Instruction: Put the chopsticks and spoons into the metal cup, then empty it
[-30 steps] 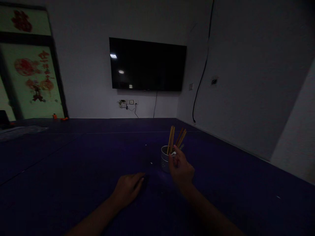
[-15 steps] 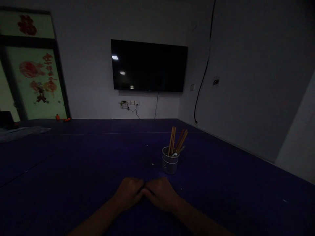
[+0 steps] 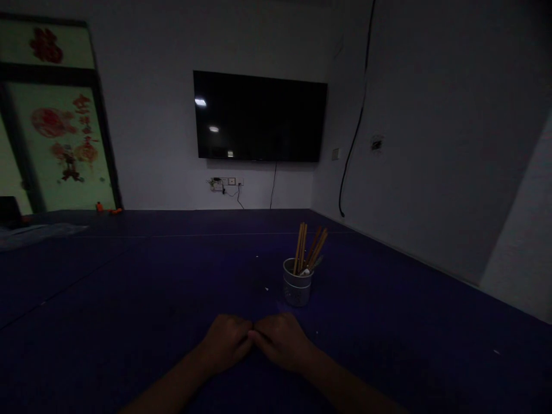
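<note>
My left hand (image 3: 228, 340) and my right hand (image 3: 282, 340) rest on the dark blue-purple tabletop (image 3: 142, 299). Both are closed, knuckles forward, and they touch each other at the thumbs and index fingers. Nothing shows in either one, though the curled fingertips are hidden beneath. Just beyond my right hand stands a grey cylindrical holder (image 3: 296, 292), upright and apart from both hands. Several wooden chopsticks (image 3: 301, 247) lean out of it, together with a small white-ended item (image 3: 305, 272) that I cannot identify.
Small white scraps (image 3: 266, 288) are scattered over the surface. Clear plastic sheeting (image 3: 43, 233) lies at the far left, and small orange objects (image 3: 115, 211) sit by the door. A black television (image 3: 261, 118) hangs on the far wall; a dark cable (image 3: 356, 129) runs down the right wall.
The view has shifted very slightly. Both hands stay closed and together, and the holder with the chopsticks stands where it was.
</note>
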{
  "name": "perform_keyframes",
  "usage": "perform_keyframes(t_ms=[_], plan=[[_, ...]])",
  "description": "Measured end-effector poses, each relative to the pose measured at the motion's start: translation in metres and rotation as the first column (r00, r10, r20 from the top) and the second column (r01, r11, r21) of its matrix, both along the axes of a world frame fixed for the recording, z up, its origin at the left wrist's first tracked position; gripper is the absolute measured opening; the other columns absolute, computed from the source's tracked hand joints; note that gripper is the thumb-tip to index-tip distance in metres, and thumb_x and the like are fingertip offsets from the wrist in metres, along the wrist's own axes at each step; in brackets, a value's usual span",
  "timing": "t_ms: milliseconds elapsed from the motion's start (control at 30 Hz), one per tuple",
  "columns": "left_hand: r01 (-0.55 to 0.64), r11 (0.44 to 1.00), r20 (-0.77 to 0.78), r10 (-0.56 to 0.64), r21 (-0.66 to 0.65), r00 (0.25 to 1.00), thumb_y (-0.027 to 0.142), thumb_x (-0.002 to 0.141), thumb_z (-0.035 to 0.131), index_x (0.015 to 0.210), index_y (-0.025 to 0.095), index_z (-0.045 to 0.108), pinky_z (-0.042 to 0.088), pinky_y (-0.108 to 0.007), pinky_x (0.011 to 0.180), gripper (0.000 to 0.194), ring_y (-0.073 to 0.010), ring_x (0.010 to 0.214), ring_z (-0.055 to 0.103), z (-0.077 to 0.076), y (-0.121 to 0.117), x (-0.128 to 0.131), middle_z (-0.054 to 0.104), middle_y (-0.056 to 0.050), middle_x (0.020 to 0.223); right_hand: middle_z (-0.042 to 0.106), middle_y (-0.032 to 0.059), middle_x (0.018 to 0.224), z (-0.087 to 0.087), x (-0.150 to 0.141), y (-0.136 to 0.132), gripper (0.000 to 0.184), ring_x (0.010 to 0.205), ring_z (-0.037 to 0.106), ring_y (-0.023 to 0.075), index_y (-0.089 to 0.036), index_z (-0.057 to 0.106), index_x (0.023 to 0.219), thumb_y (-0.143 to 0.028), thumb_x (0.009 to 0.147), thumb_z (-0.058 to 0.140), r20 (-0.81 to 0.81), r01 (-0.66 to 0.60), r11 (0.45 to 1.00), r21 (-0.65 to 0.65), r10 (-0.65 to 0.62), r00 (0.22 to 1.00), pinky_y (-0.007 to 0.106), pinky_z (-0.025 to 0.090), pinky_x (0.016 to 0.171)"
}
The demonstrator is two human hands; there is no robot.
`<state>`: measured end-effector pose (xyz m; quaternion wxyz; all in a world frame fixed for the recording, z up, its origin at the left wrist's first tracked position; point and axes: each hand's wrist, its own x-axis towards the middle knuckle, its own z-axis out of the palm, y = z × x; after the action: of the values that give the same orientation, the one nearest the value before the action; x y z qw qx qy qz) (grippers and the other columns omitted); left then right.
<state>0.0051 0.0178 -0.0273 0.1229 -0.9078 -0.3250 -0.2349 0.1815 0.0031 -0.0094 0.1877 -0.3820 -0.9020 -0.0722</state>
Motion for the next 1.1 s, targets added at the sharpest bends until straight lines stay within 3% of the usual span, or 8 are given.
perform_keyframes(t_ms=[567, 733, 867, 1000, 1100], plan=[[-0.012, 0.998, 0.002, 0.012, -0.059, 1.000, 0.030, 0.086, 0.040, 0.064, 0.018, 0.052, 0.029, -0.022, 0.048, 0.028, -0.0134, 0.054, 0.056, 0.003, -0.001, 0.000, 0.062, -0.001, 0.060, 0.067, 0.0002, 0.069, 0.000, 0.000, -0.002, 0.034, 0.060, 0.060, 0.0124, -0.018, 0.059, 0.070, -0.035, 0.092, 0.039, -0.062, -0.008, 1.000, 0.019, 0.009, 0.998, 0.025, 0.027, 0.051], [0.002, 0.997, 0.035, 0.001, -0.077, 0.999, 0.027, 0.089, 0.034, 0.070, 0.018, 0.056, 0.030, -0.021, 0.048, 0.031, -0.0115, 0.052, 0.056, 0.005, -0.001, 0.000, 0.062, 0.000, 0.060, 0.066, 0.0004, 0.069, -0.003, 0.001, 0.002, 0.032, 0.063, 0.060, 0.0125, -0.019, 0.061, 0.072, -0.033, 0.091, 0.040, -0.222, 0.056, 0.996, 0.067, -0.040, 0.974, 0.024, 0.034, 0.055], [-0.031, 0.999, 0.013, 0.031, -0.039, 0.999, 0.030, 0.090, 0.034, 0.067, 0.018, 0.055, 0.030, -0.022, 0.047, 0.034, -0.0112, 0.050, 0.055, 0.007, -0.003, 0.001, 0.061, -0.001, 0.057, 0.066, 0.0005, 0.073, -0.001, 0.002, 0.002, 0.027, 0.067, 0.060, 0.0126, -0.021, 0.063, 0.080, -0.030, 0.091, 0.040, -0.419, 0.078, 0.982, 0.173, 0.002, 0.908, 0.024, 0.040, 0.061], [-0.053, 0.999, 0.008, 0.053, -0.013, 0.999, 0.032, 0.091, 0.032, 0.064, 0.018, 0.055, 0.030, -0.022, 0.047, 0.038, -0.0110, 0.050, 0.054, 0.008, -0.005, 0.002, 0.060, -0.001, 0.056, 0.066, 0.0033, 0.086, 0.003, 0.003, 0.001, 0.020, 0.080, 0.061, 0.0153, -0.021, 0.062, 0.096, -0.021, 0.089, 0.043, -0.545, 0.189, 0.919, 0.347, 0.034, 0.838, 0.029, 0.045, 0.073], [-0.056, 0.998, 0.004, 0.056, -0.019, 0.998, 0.033, 0.092, 0.031, 0.064, 0.018, 0.055, 0.030, -0.021, 0.048, 0.040, -0.0107, 0.050, 0.053, 0.008, -0.005, 0.002, 0.059, -0.001, 0.056, 0.061, 0.0058, 0.108, 0.009, 0.006, 0.001, 0.029, 0.103, 0.055, 0.0199, -0.024, 0.055, 0.112, -0.016, 0.085, 0.046, -0.593, 0.350, 0.807, 0.476, 0.001, 0.805, 0.038, 0.041, 0.088]])
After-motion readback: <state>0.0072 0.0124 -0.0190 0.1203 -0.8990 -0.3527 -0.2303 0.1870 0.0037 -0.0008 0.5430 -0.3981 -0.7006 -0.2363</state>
